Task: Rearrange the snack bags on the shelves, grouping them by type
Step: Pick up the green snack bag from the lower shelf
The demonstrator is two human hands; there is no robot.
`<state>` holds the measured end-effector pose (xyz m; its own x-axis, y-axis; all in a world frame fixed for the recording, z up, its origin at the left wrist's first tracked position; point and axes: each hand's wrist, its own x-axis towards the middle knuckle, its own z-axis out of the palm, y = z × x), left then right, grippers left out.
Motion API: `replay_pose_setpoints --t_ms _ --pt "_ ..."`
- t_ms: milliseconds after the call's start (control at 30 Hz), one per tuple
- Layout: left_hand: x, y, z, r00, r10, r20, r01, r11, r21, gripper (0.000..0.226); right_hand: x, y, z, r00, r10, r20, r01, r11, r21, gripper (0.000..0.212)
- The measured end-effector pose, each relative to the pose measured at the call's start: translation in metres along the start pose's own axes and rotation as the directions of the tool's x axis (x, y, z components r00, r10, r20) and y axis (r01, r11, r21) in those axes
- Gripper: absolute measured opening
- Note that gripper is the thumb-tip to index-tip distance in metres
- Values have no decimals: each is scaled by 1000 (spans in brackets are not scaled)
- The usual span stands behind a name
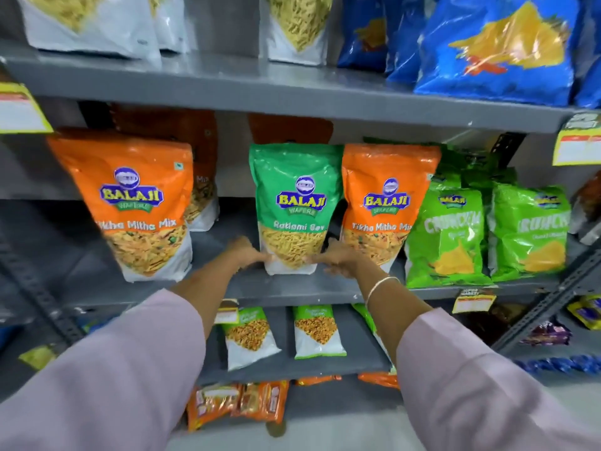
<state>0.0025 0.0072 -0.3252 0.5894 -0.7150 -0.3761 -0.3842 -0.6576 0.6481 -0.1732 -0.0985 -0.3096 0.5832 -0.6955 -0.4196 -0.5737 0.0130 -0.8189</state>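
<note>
green ratlami sev bag [294, 206] stands upright at frame centre on the middle shelf [292, 289], long axis vertical, wedged between two orange tikha mitha mix bags [130, 203] [383, 203]. left hand [247, 253] and right hand [338, 258] clasp its lower corners from either side, equally near.

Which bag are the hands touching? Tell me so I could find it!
Find the middle grey shelf. Between two orange Tikha Mitha Mix bags stands the green Ratlami Sev bag, both hands at its bottom corners. It's darker green than the Crunchex bags.
</note>
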Motion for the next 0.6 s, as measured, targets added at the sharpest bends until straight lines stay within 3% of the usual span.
replay_pose_setpoints --t_ms 67,133,200,300,600 --pt "6 -1 2 992 91 -86 -99 990 -95 83 11 2 10 995 -70 -66 75 994 78 86" --pt "11 1 5 988 135 -70 -149 946 -288 94 18 4 16 979 -164 -119 183 968 172 75" --pt "18 4 8 984 176 -43 -178 908 -379 82 26 7 18 957 -254 -140 283 923 261 66" --pt "19 8 14 970 238 -42 -234 884 -404 64 34 10 17 941 -302 -155 336 890 308 64" --pt "3 -4 4 955 236 -177 -289 870 -400 56 28 5 27 940 -302 -158 338 883 327 83"
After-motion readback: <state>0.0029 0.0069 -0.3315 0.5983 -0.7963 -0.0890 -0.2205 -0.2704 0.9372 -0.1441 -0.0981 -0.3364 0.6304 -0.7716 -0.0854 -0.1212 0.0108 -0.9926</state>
